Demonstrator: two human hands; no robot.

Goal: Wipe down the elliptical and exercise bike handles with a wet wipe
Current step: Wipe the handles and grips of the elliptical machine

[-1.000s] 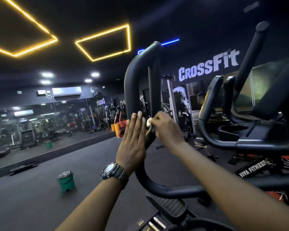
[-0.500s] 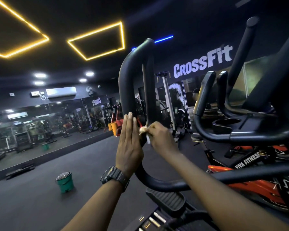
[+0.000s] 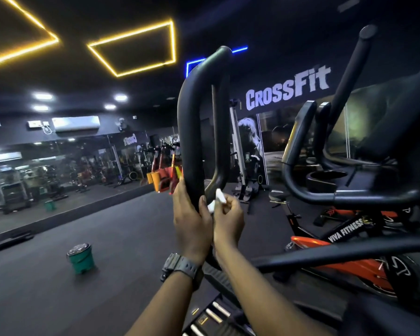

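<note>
Upright handle loop [image 3: 192, 132], long axis vertical, bend uppermost

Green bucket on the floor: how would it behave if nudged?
The green bucket looks small and plastic, so probably light and likely to slide. Its base looks narrower than its lidded top, so a high push might tip it. Contents can't be seen.

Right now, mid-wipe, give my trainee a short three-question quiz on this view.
1. True or false: the left hand holds the wet wipe.
2. Which hand wears the wristwatch? A) left B) right
3. Fill in: the green bucket stands on the ____.

Key:
1. False. The right hand pinches the wipe; the left hand grips the looped black handle.
2. A.
3. Floor, left of the arms.
</note>
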